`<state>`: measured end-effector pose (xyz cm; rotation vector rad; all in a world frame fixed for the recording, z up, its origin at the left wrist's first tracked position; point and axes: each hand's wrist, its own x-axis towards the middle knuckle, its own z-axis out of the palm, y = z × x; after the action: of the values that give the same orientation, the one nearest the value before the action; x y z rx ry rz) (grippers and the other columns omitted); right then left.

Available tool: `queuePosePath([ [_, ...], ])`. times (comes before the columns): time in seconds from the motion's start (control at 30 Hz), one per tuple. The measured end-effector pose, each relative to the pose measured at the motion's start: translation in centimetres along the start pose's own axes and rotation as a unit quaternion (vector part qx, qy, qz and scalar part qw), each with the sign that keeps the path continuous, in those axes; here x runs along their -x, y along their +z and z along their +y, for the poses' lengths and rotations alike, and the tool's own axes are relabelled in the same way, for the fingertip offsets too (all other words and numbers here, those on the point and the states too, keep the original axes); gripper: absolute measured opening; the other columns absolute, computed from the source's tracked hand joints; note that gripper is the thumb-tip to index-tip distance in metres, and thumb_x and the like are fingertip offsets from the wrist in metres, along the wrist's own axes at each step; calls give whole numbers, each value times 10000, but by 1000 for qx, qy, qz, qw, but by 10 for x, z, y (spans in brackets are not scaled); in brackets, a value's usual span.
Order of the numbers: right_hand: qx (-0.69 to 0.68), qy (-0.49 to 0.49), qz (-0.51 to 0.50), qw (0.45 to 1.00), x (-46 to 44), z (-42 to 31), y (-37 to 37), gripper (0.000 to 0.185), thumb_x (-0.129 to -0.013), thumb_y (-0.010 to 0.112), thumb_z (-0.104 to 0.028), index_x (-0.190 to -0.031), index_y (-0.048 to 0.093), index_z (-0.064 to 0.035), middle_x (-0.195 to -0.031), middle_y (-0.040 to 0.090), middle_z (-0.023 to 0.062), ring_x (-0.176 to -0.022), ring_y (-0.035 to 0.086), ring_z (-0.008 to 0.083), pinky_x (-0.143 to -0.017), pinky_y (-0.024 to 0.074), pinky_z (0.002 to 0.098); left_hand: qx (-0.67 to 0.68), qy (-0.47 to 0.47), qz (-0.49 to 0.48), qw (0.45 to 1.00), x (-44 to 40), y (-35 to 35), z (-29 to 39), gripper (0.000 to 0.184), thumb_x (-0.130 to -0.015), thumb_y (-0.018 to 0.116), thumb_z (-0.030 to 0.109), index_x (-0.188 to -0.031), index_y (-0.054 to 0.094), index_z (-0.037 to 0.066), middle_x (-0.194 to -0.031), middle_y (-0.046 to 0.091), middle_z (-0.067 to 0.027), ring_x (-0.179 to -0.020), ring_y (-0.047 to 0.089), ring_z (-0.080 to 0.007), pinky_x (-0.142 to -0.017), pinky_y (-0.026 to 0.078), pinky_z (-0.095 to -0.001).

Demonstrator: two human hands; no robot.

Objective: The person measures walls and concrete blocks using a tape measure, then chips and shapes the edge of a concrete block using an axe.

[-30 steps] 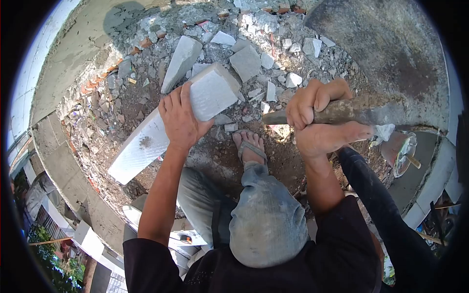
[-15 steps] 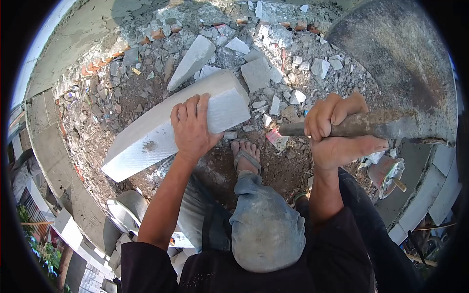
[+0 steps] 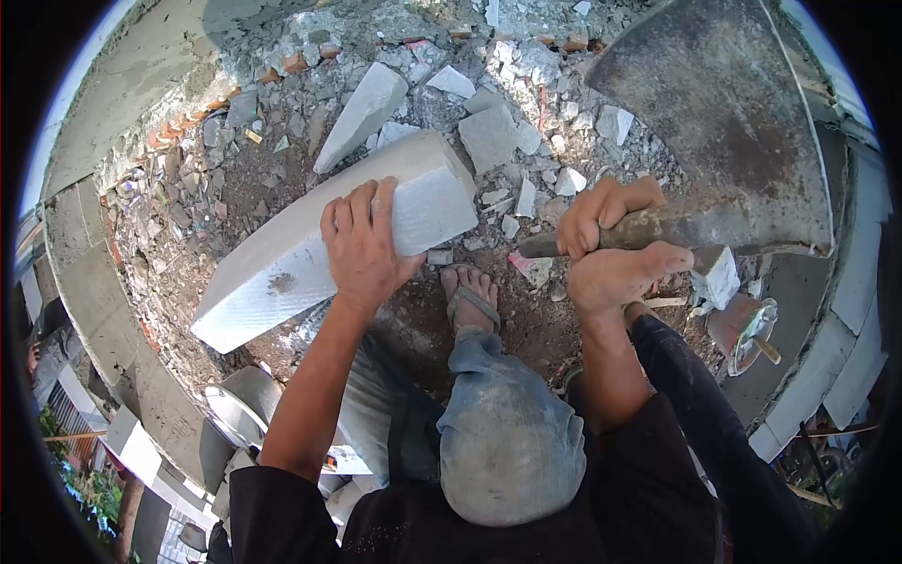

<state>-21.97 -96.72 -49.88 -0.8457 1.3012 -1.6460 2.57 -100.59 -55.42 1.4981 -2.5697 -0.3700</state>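
A long, pale aerated concrete block [image 3: 282, 273], one end cut to a slant, lies across the rubble at left centre. My left hand [image 3: 362, 240] grips its upper edge, fingers over the top and thumb spread along the side face. To the right, my right hand [image 3: 615, 246] is wrapped round the handle of a large cleaver [image 3: 723, 122]. Its broad, rust-stained steel blade rises to the upper right, held apart from the block. Under the handle, beside my right thumb, is a white broken chunk [image 3: 717, 279].
Broken slabs [image 3: 362, 115] and loose pieces [image 3: 490, 138] lie beyond the block. A mortar-smeared bucket [image 3: 740, 329] with a stick stands at right, near a dark trouser leg [image 3: 691, 399]. My sandalled foot [image 3: 470, 296] is below the block. A low rendered wall [image 3: 141, 395] curves round the left.
My right hand and the cleaver have shifted left, exposing more of the white chunk and a foot behind. My left hand stays on the block, which looks unmoved.
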Motion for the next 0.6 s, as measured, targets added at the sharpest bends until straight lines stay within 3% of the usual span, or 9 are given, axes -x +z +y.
queuePosePath([
  [0.03, -17, -27, 15, 999, 6, 9, 2, 609, -1030, 427, -602, -849, 485, -24, -599, 472, 42, -485, 428, 129, -468, 380, 326, 1, -4, -7, 1000, -1, -2, 0, 1029, -541, 873, 369, -1424, 440, 64, -1287, 518, -135, -1183, 479, -349, -1066, 304, -486],
  [0.1, 318, 161, -104, 929, 16, 64, -17, 737, -1016, 427, -630, -778, 553, 55, -585, 499, 147, -511, 494, 210, -508, 395, 391, 2, -6, -3, 1000, -3, -4, 1, 1027, -540, 873, 367, -1423, 442, 65, -1287, 518, -135, -1186, 479, -348, -1066, 304, -486],
  [0.2, 373, 199, -143, 895, -5, 63, -28, 721, -1022, 462, -583, -747, 554, 78, -574, 473, 190, -530, 496, 245, -566, 412, 441, -5, -7, 1, 1000, -12, -4, -1, 1027, -539, 875, 362, -1421, 441, 65, -1287, 518, -137, -1185, 481, -343, -1066, 304, -485],
  [0.27, 383, 169, -144, 897, -10, 24, -15, 687, -1025, 466, -577, -782, 563, 59, -566, 495, 127, -527, 469, 202, -530, 401, 402, 0, -7, -15, 1000, -4, -5, 1, 1036, -533, 878, 361, -1423, 437, 64, -1292, 517, -137, -1189, 480, -334, -1068, 302, -484],
  [0.33, 190, 95, -51, 976, -11, -4, 1, 602, -1040, 451, -557, -724, 487, -46, -592, 492, 17, -498, 407, 101, -464, 339, 282, -3, -10, -13, 1000, -5, -2, 1, 1039, -533, 878, 360, -1425, 435, 63, -1293, 517, -138, -1189, 480, -331, -1070, 301, -484],
  [0.47, -69, -33, 36, 996, -1, -12, 19, 597, -1041, 445, -567, -739, 481, -53, -589, 479, 7, -486, 414, 75, -437, 320, 260, 6, -8, -17, 1000, -4, -5, 0, 1033, -536, 876, 367, -1421, 442, 59, -1289, 523, -141, -1186, 485, -325, -1071, 301, -483],
  [0.53, 186, 21, -30, 982, 22, 58, -5, 576, -1043, 483, -515, -789, 515, 0, -568, 443, -11, -566, 422, 83, -495, 339, 312, 7, -9, -16, 1000, -6, -8, 1, 1030, -537, 875, 367, -1420, 443, 59, -1282, 527, -143, -1181, 489, -327, -1069, 302, -483],
  [0.57, 188, 17, -30, 982, 20, 73, -13, 576, -1043, 483, -515, -789, 515, 0, -568, 443, -11, -566, 422, 83, -495, 339, 312, 7, -10, -20, 1000, -6, -10, 1, 1027, -539, 875, 366, -1419, 443, 59, -1276, 531, -144, -1177, 492, -328, -1068, 303, -483],
  [0.6, 228, 159, -65, 958, 12, 86, -23, 584, -1039, 491, -520, -778, 500, 2, -572, 434, -10, -563, 408, 83, -497, 337, 316, 5, -9, -15, 1000, -4, -11, 0, 1027, -539, 875, 366, -1419, 443, 59, -1276, 531, -144, -1177, 492, -328, -1068, 303, -483],
])
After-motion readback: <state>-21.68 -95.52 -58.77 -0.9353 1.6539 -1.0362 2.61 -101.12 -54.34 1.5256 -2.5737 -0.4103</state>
